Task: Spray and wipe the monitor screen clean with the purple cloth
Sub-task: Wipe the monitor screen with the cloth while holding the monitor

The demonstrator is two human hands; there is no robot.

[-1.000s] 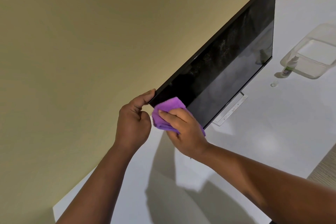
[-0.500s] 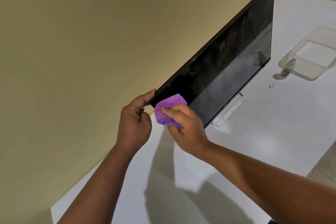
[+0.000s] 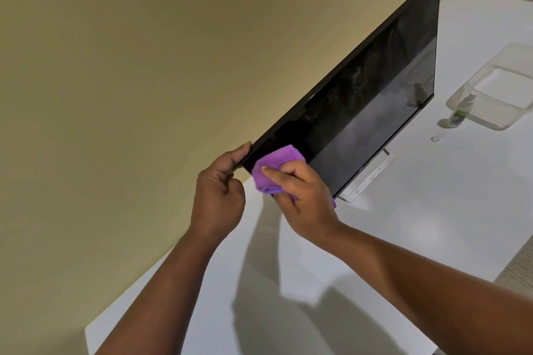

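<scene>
A black monitor (image 3: pixel 372 95) stands on the white table, its dark screen speckled with spray droplets and smears. My left hand (image 3: pixel 220 196) grips the monitor's near upper corner, thumb on the front edge. My right hand (image 3: pixel 302 196) holds the folded purple cloth (image 3: pixel 278 166) and presses it against the screen's near left end. A small spray bottle (image 3: pixel 461 112) with a green label stands upright on the table to the right of the monitor.
A clear plastic tray (image 3: pixel 496 92) sits behind the bottle at the right. A small clear cap (image 3: pixel 435 139) lies on the white table (image 3: pixel 432 210). The monitor's silver stand base (image 3: pixel 372 179) shows under the screen. A yellow wall runs behind.
The cloth and my right hand have shifted slightly along the screen's near corner in a wiping motion. My left hand keeps its grip on the corner.
</scene>
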